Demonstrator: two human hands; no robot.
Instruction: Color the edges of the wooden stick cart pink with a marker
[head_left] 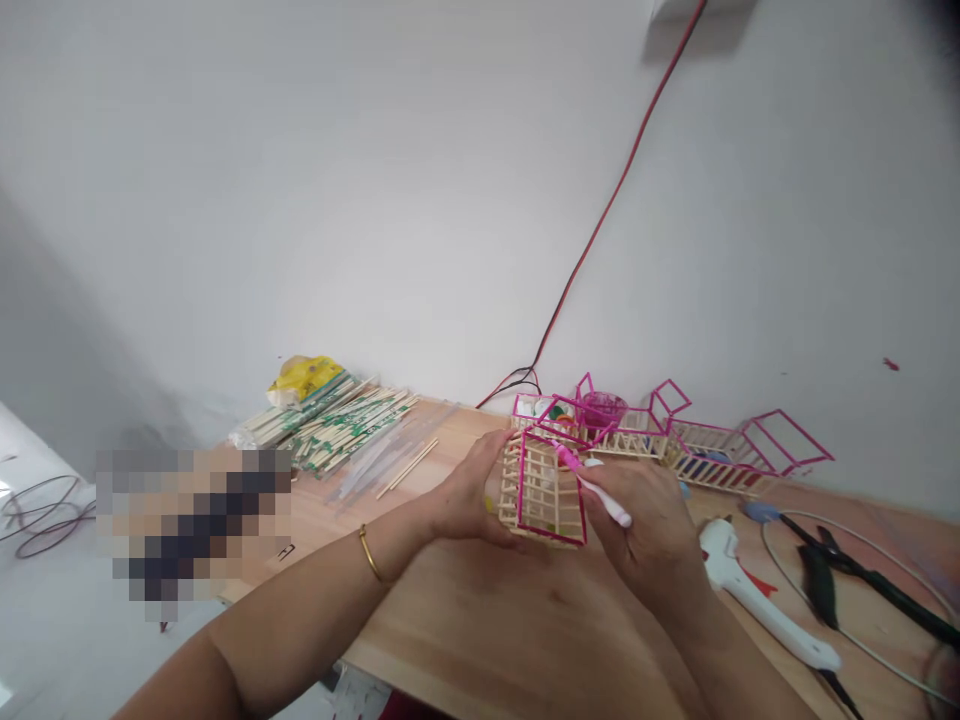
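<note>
My left hand (474,492) is closed around the left side of a small slatted frame of wooden sticks (551,495). The frame is held tilted above the table, and its front edges are coloured magenta. In my right hand (646,520) is a thin brush with a white handle (609,505) and a pink end (568,457). That end lies at the frame's upper right edge, which looks bare or only partly coloured; contact is hard to make out. My right fingers wrap the handle near its pink end.
Behind my hands, more stick frames with magenta edges (712,455) stand along the wall, near a magenta-stained cup (602,408). Chopsticks in green-printed wrappers (349,425) lie left, beside a yellow packet (307,377). A white glue gun (772,610) and dark-handled pliers (862,575) lie right.
</note>
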